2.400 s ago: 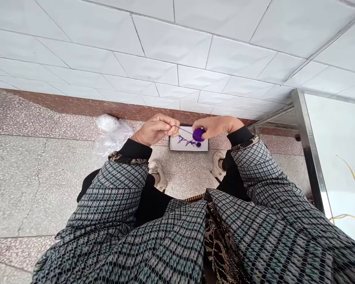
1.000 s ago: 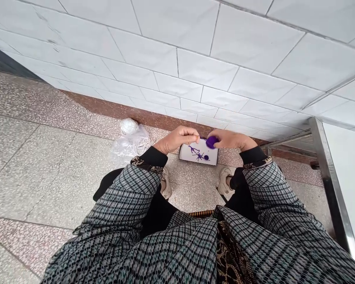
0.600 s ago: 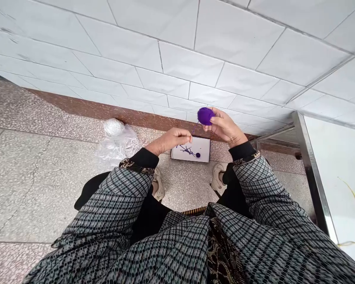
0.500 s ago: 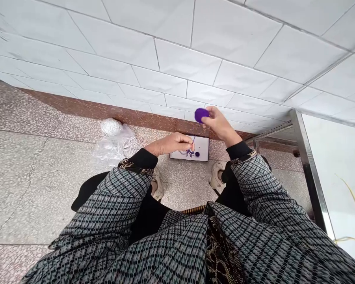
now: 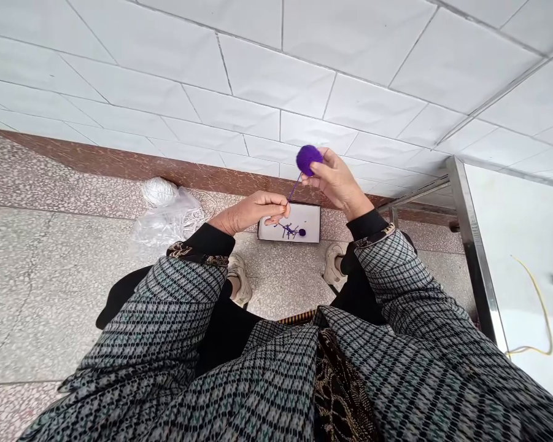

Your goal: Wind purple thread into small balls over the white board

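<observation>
My right hand (image 5: pixel 332 181) is raised in front of the tiled wall, fingers closed round a small purple yarn ball (image 5: pixel 308 159). A purple strand (image 5: pixel 294 185) runs down from the ball to my left hand (image 5: pixel 251 211), which pinches it between thumb and fingers, lower and to the left. Below both hands, on the floor between my shoes, lies a white box (image 5: pixel 290 222) with loose purple yarn and a tiny purple ball in it.
A white yarn ball (image 5: pixel 159 191) rests on a crumpled clear plastic bag (image 5: pixel 168 220) by the brown skirting at the left. A metal-framed table (image 5: pixel 472 245) with a yellow cord (image 5: pixel 540 307) stands at the right. The speckled stone floor stretches to the left.
My right hand has lifted the purple ball up from beside the left hand to in front of the wall, drawing the strand taut. The left hand has stayed low, pinching the strand.
</observation>
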The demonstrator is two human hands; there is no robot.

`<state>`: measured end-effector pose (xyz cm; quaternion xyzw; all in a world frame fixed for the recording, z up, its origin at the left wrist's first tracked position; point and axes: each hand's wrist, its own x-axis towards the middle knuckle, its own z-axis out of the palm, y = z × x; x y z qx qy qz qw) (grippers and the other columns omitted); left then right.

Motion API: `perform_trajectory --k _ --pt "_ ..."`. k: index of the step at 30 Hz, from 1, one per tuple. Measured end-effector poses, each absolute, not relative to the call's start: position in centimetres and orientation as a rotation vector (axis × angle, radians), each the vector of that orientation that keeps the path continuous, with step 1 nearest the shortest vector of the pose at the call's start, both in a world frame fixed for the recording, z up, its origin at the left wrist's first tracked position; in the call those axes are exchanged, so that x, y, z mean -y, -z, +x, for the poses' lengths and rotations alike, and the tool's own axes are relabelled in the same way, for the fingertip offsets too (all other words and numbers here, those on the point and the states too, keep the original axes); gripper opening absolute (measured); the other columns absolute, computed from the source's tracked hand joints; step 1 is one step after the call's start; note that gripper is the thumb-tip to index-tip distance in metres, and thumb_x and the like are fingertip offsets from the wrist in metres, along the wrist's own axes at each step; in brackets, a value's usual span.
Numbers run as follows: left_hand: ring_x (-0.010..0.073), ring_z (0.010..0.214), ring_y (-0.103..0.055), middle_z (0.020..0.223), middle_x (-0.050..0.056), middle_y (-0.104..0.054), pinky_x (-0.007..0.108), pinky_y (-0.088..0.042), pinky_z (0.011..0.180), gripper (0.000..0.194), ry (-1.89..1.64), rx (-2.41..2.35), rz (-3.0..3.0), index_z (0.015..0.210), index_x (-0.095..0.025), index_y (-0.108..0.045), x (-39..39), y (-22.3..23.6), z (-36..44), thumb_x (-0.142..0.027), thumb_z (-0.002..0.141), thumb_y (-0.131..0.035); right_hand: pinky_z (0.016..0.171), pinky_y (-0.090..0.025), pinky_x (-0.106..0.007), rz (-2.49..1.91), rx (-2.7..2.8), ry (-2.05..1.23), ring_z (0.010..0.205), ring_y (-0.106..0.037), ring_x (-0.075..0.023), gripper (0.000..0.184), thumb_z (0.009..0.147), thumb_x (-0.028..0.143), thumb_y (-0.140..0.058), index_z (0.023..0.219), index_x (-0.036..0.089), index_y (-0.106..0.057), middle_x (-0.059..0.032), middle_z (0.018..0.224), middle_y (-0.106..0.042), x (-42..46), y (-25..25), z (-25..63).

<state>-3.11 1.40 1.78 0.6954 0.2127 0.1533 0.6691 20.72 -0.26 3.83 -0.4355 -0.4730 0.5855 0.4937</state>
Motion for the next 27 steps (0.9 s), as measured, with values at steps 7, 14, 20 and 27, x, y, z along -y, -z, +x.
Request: perform_trajectory --k 7,14,20,27 --pt "0.0117 0.057 -0.046 0.063 -0.002 -0.049 0.024 -0.038 0.057 0.018 -0.326 -0.555 1.540 0.094 -0.015 -0.073 -1.3 -1.5 -3.0 -0.028 0.089 -0.062 0.066 -0.058 -0.027 -1.381 1.292 -1.095 0.078 -0.061 -0.0114 0.045 0.086 0.037 -0.080 0.104 0.025 -0.041 -0.0030 0.107 -0.057 -0.7 -1.3 20.6" --pt "0.0093 0.050 -0.035 0.059 -0.007 -0.043 0.020 -0.030 0.052 0.019 -0.420 -0.735 1.424 0.106 -0.016 -0.063 -0.8 -1.2 -2.2 -0.025 0.091 -0.056 0.068 -0.063 -0.030 -1.395 1.120 -0.693 0.085 -0.066 -0.0149 0.045 0.093 0.049 -0.075 0.108 0.027 -0.039 -0.0045 0.113 -0.057 -2.7 -0.4 23.4" --pt "0.0081 0.053 -0.037 0.060 -0.005 -0.045 0.019 -0.027 0.051 0.016 -0.607 -0.901 1.449 0.082 -0.017 -0.061 -0.7 -1.6 -2.1 -0.031 0.078 -0.067 0.061 -0.059 -0.025 -1.394 0.970 -0.623 0.077 -0.062 -0.0120 0.045 0.089 0.051 -0.075 0.107 0.026 -0.042 -0.0036 0.109 -0.055 -2.9 -0.9 25.0" --pt "0.0118 0.051 -0.039 0.053 0.001 -0.048 0.025 -0.027 0.049 0.011 -0.645 -1.187 1.430 0.055 -0.019 -0.056 -3.7 2.3 -4.5 -0.029 0.061 -0.058 0.076 -0.064 -0.036 -1.323 0.935 -0.429 0.100 -0.067 -0.0203 0.039 0.100 0.062 -0.050 0.117 0.027 -0.048 -0.0094 0.117 -0.052 -2.2 -3.8 28.8"
